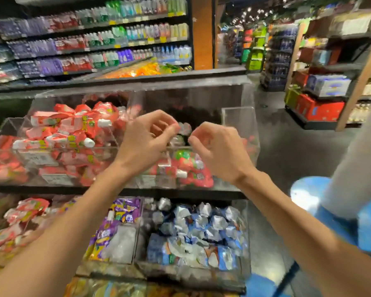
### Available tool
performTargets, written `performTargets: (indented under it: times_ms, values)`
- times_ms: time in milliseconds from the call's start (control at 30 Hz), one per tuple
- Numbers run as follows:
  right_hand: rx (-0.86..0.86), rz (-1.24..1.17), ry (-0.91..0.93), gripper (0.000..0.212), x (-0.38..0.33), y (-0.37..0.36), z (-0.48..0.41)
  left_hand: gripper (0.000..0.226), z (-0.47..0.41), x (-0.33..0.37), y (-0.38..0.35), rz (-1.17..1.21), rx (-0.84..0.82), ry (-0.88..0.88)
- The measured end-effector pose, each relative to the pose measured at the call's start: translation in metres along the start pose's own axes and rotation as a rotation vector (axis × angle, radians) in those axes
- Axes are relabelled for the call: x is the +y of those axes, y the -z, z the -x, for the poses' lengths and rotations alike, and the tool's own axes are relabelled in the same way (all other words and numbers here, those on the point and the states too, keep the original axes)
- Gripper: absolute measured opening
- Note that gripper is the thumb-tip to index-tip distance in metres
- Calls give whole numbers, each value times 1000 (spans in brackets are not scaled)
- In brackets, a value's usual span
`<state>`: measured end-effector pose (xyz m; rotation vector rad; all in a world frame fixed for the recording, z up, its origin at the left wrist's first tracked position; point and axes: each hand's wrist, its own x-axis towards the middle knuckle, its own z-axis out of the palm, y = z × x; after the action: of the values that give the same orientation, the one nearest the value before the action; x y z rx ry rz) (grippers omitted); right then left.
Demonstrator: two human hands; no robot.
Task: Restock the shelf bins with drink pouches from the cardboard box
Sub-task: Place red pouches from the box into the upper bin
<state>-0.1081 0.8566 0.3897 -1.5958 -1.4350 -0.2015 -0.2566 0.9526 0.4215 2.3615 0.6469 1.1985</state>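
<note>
We see both hands raised side by side in front of the right-hand clear bin (238, 116) on the middle shelf (137, 192). The left hand (146, 140) has its back to us, with the fingers bent inward and the thumb drawn towards them. Its fingertips (176, 126) lie just beside a small blurred pouch (184, 128), silver and red, at the mouth of the bin. The blur keeps us from telling whether the hand pinches that pouch or merely hangs next to it.

The right hand (220, 152) sits a little nearer and lower, its fingers half curled in a loose claw. We make out nothing between them, and they touch nothing. The two hands are close together but apart.

Deep in the same bin, below the hands, lies a low heap of red-and-green pouches (189, 168) with white caps. To the left, the neighbouring bin (15, 123) is piled high with red pouches (73, 127).

On the shelf underneath, nearer to us, we find purple pouches (120, 213) in one bin and blue-and-silver pouches (199, 228) in the bin to their right.

Far behind the bins, rows of bottles (94, 41) fill the back shelving. At the right edge, grey fabric (356, 163) hangs over a round blue object (306, 191) on the floor.
</note>
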Motion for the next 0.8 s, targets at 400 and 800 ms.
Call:
performTargets:
  times_ms: [400, 800]
  values:
    - [446, 417, -768, 9, 35, 121, 379, 5, 212, 124, -246, 577, -730, -348]
    - [450, 413, -1710, 14, 106, 215, 669, 20, 406, 259, -486, 161, -1559, -654]
